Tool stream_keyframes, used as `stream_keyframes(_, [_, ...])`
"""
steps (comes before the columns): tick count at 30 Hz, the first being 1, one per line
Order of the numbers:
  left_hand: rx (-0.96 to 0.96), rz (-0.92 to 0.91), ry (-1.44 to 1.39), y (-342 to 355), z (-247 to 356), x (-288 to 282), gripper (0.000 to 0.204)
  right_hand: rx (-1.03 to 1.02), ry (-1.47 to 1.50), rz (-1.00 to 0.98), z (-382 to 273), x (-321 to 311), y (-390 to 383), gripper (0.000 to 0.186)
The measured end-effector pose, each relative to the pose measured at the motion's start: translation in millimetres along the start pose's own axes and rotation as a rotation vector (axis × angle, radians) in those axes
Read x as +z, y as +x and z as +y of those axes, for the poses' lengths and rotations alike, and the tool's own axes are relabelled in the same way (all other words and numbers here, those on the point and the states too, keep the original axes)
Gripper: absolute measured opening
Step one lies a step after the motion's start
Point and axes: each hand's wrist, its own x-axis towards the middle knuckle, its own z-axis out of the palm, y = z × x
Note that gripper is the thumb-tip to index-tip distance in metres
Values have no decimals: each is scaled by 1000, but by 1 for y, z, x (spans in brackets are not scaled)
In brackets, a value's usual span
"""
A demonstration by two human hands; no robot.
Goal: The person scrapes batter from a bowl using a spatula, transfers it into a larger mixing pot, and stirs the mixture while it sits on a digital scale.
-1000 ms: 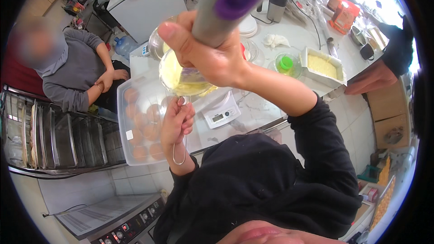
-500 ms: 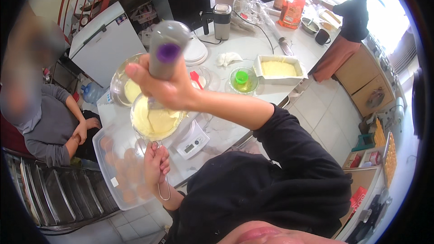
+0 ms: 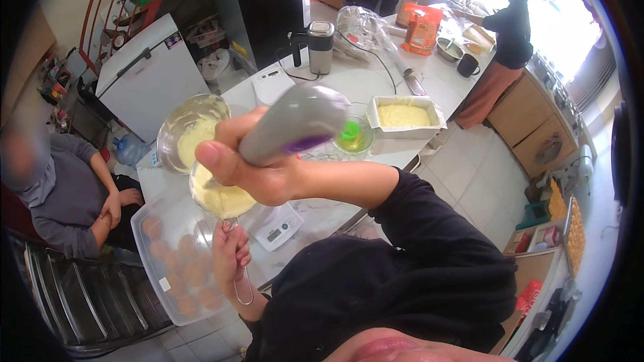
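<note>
My right hand [image 3: 258,174] is closed round the thick grey handle of a spatula [image 3: 295,124] with a purple inset. The handle leans to the right, and my hand hides the tool's lower end. Below it is a metal bowl of pale yellow batter [image 3: 218,198], partly covered by that hand. My left hand [image 3: 230,251] grips the bowl's long wire handle [image 3: 247,289] from the near side. Behind stands a larger steel mixing bowl [image 3: 218,104] with more batter in it. A white digital scale [image 3: 278,226] sits right beside the bowl.
A clear plastic box of eggs [image 3: 181,275] is at the table's near left. Farther right are a glass bowl with a green cup [image 3: 350,132] and a lined loaf pan of batter [image 3: 409,117]. One person [image 3: 74,188] sits at left; another [image 3: 510,33] stands at the far right.
My right hand has turned the spatula's handle from upright to leaning right and shifted slightly downward and right. My left hand still holds the wire handle. The whole view has shifted slightly.
</note>
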Motion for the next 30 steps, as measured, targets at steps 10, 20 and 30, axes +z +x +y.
stream_keyframes(10, [-43,29,-32,4,-10,-9,18,144,195,159,18,-4,7,32])
stream_keyframes(20, [-6,-27,-17,0,-8,-9,17,124,-2,127,18,4,-7,34])
stream_keyframes(30, [-10,-19,-24,-3,-10,-5,17,143,93,82,21,1,3,35])
